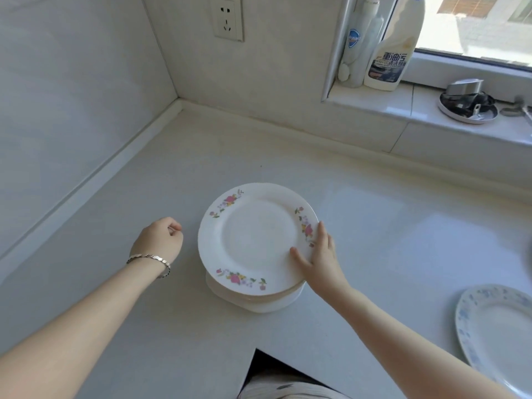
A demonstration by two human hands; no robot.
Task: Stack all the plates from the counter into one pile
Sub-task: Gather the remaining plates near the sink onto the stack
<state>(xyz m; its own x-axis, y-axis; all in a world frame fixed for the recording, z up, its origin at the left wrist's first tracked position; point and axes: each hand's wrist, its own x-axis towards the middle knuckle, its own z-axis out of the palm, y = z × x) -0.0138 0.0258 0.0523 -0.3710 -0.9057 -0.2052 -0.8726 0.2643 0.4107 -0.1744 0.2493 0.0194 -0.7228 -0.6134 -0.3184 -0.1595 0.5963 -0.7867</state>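
Observation:
A pile of white plates (259, 303) stands in the middle of the pale counter (388, 226). Its top plate (253, 237) has pink flower sprigs on the rim. My right hand (318, 256) grips that top plate at its right rim, thumb on the upper face and fingers along the edge. My left hand (159, 240), with a silver bracelet on the wrist, hovers just left of the pile with loosely curled fingers and holds nothing. A separate plate with a blue pattern (498, 335) lies flat at the lower right, partly cut off by the frame.
Walls meet in a corner at the back left, with a socket (227, 18) above. On the window sill at the back right stand cleaner bottles (394, 53) and a small dish with metal items (467, 106). The counter's front edge has a notch at the bottom centre.

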